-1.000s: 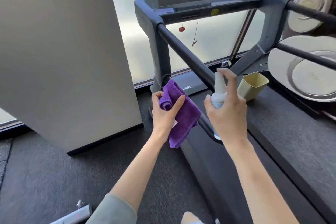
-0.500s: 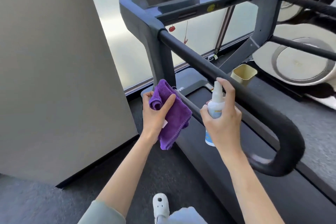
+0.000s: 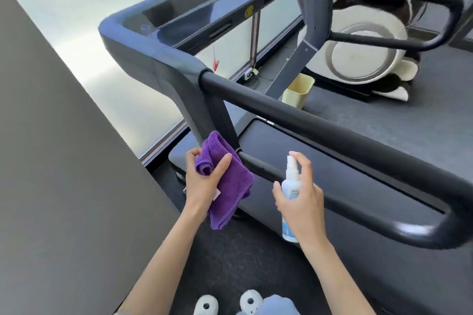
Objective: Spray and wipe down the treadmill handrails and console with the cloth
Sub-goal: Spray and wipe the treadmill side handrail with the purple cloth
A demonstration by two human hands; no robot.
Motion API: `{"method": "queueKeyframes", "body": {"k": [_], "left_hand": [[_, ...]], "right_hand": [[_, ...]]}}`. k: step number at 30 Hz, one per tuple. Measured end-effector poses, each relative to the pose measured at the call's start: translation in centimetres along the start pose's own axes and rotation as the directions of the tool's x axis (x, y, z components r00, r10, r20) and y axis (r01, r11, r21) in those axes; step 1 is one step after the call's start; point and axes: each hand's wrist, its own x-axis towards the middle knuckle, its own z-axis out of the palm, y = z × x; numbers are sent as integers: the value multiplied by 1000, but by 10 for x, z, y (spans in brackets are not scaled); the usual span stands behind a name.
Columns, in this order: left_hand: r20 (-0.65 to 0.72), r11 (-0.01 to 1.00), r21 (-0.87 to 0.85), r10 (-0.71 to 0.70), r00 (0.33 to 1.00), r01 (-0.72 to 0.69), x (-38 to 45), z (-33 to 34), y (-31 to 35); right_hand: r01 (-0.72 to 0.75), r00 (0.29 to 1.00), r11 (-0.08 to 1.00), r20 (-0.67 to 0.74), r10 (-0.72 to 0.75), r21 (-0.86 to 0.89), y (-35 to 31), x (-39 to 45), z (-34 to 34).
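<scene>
- Head view: the left hand point(image 3: 202, 184) holds a bunched purple cloth point(image 3: 227, 181).
- Its right hand point(image 3: 299, 199) grips a small white spray bottle point(image 3: 290, 186), one finger on top of the nozzle.
- A black padded handrail point(image 3: 320, 123) runs just past both hands; the console point(image 3: 204, 15) sits farther off.
- Looks like the spraying step.
- Next: aim at the rail, press, then wipe.

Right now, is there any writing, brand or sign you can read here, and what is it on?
No text can be read.
Spray bottle: a blue and yellow label, print too blurred to read.
Console: a round yellow sticker, its marking too small to make out.
Cloth: a small pale tag at its edge, nothing legible on it.
</scene>
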Motion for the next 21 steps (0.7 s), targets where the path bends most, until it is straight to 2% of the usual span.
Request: {"method": "queueKeyframes", "body": {"k": [4,8,15,21], "left_hand": [[151,999,-25,-36,988,40,19,-17,-9],[267,999,3,-50,962,51,28,-36,-13],[343,994,-41,-81,936,101,30,-43,-15],[371,990,-50,-105,923,133,28,-38,-20]], "right_hand": [[-112,981,980,-177,82,-165,-5,-12,17],[-197,967,965,-194,162,-172,-10,-20,33],[-254,953,929,-236,192,-270,-8,-24,44],[-276,937,941,-272,219,-194,0,-25,45]]}}
